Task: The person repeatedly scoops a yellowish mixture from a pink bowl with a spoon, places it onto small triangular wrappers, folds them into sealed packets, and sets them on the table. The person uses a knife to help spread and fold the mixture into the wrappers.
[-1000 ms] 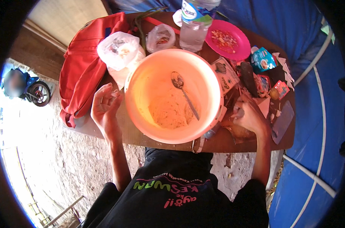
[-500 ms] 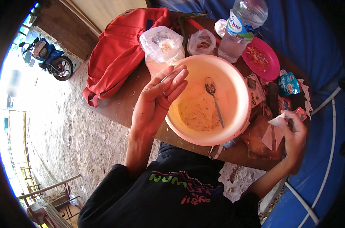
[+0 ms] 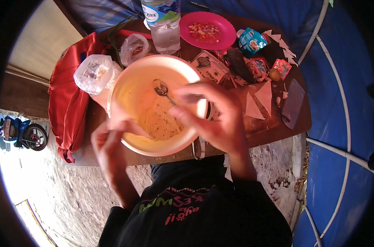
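A large orange plastic bowl (image 3: 125, 82) stands on the wooden table (image 3: 277, 127) in front of me. It holds a pale crumbly dough (image 3: 158, 123) and a metal spoon (image 3: 161, 87) whose handle points toward me. My left hand (image 3: 108, 142) is at the bowl's near left rim, with the thumb lying along the rim. My right hand (image 3: 218, 119) hovers over the right side of the bowl, and its fingertips reach the end of the spoon handle. Both hands are blurred, so the right hand's grip on the spoon is unclear.
Behind the bowl are a clear water bottle (image 3: 162, 24), a pink plate (image 3: 207, 31) with chopped bits, and two knotted plastic bags (image 3: 96, 74). A red cloth (image 3: 65, 103) lies at the left. Small packets (image 3: 253, 41) and brown paper triangles (image 3: 257, 103) lie at the right. A motorbike (image 3: 26, 133) stands on the ground below left.
My left hand has come down from above the bowl to its near rim. My right hand has left the packets at the right and moved over the bowl to the spoon.
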`<act>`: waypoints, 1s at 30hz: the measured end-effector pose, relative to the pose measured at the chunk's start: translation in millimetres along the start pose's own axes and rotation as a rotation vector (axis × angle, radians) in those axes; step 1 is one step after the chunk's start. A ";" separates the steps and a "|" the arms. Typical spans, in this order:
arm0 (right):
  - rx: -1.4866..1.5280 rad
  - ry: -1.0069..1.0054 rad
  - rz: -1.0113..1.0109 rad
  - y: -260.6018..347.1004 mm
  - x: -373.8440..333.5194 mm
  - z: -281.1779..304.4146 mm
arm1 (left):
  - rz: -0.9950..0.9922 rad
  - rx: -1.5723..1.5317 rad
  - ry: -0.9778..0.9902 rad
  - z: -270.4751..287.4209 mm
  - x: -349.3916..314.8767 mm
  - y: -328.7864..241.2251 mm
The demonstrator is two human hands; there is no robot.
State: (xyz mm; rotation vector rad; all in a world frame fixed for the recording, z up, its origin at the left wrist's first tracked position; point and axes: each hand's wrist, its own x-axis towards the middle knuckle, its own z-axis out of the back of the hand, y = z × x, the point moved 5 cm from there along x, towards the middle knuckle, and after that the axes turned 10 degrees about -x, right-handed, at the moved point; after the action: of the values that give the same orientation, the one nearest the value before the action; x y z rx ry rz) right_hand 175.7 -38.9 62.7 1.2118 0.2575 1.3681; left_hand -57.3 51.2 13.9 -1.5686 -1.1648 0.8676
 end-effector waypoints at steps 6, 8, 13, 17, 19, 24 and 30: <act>-0.530 -0.018 -0.765 -79.4 -68.3 30.3 | -0.086 -0.004 -0.316 79.7 21.5 1.6; -0.468 0.037 -0.757 -86.4 -83.0 16.6 | -0.072 -0.053 -0.397 83.7 24.3 14.6; -0.258 -0.020 -0.766 -97.2 -90.4 5.2 | -0.152 -0.135 -0.274 54.3 31.6 36.5; -0.202 -0.125 -0.923 -97.8 -90.9 38.1 | -0.156 -0.410 -0.223 30.1 35.9 42.4; -0.350 -0.038 -0.943 -98.9 -86.7 43.7 | -0.112 -0.431 -0.191 23.0 35.9 43.6; -0.737 0.070 -0.719 -95.7 -76.8 11.8 | -0.106 -0.314 -0.240 23.7 33.9 45.7; -0.537 0.020 -0.860 -108.5 -82.1 8.3 | -0.102 -0.221 -0.237 24.0 34.8 44.6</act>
State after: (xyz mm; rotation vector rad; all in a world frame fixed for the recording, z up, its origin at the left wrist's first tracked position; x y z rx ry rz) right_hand 224.0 -84.4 -56.4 0.5187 0.3445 0.6231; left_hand -57.1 87.6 -35.6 -1.5962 -1.5413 0.8981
